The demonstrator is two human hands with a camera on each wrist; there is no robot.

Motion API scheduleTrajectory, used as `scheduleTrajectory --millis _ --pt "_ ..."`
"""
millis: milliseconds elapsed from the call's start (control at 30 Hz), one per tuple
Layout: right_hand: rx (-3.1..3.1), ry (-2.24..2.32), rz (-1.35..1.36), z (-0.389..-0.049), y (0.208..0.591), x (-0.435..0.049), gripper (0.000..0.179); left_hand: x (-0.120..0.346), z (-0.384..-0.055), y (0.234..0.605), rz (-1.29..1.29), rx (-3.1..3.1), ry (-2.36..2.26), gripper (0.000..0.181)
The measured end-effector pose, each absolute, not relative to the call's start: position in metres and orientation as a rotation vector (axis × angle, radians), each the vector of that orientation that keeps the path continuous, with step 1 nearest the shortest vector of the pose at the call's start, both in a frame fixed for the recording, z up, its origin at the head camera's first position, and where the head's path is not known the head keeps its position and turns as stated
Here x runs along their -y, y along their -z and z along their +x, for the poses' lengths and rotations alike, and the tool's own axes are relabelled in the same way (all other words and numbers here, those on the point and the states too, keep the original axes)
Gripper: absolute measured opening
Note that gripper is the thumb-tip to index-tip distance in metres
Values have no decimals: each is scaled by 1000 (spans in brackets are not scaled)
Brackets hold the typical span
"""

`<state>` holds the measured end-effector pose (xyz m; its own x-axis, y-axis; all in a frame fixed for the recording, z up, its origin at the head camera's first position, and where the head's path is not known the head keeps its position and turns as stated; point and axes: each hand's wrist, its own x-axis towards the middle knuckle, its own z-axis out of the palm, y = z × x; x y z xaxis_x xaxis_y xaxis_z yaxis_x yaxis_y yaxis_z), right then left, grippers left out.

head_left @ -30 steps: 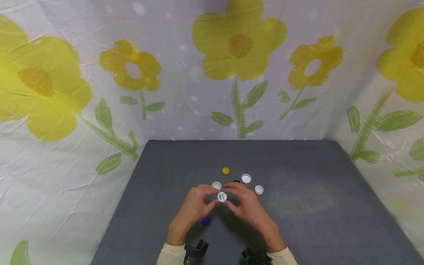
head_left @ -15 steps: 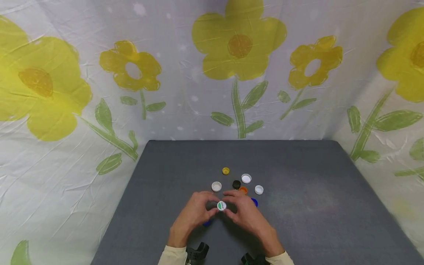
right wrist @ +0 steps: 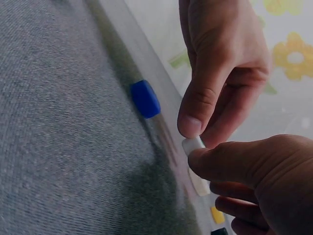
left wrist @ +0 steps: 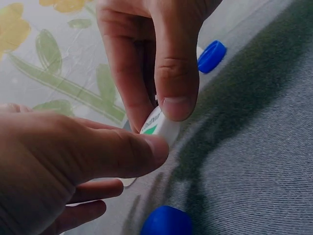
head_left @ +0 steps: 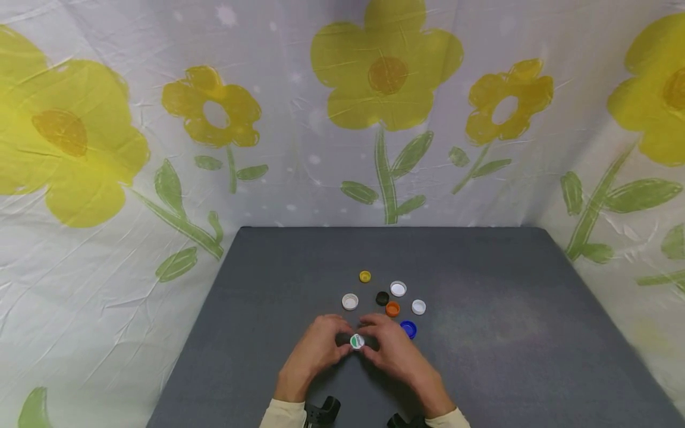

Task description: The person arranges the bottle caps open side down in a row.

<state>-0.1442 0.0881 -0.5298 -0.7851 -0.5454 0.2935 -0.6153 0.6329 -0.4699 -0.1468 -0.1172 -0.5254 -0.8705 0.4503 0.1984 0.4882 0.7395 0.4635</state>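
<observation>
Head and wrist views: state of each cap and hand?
printed white cap: print up, pinched
left hand: pinching it
right hand: pinching it
yellow cap: open side up
left white cap: open side up
far white cap: open side up
right white cap: open side up
orange cap: open side up
right blue cap: open side up
left blue cap: seems closed side up
black cap: side up unclear

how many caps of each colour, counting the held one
White or off-white round plastic caps: 4, including the held green-printed cap
Blue round plastic caps: 2
Yellow round plastic cap: 1
Black round plastic cap: 1
Orange round plastic cap: 1
Total: 9
</observation>
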Motion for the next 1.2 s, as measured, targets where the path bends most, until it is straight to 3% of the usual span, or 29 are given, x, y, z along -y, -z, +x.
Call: scheduleTrajectory --millis 933,1200 --pt "2916 -762 980 -140 537 -85 26 113 -142 531 -711 3038 648 18" --pt "2849 -791 981 -139 533 -87 29 117 -145 525 -756 2962 659 32"
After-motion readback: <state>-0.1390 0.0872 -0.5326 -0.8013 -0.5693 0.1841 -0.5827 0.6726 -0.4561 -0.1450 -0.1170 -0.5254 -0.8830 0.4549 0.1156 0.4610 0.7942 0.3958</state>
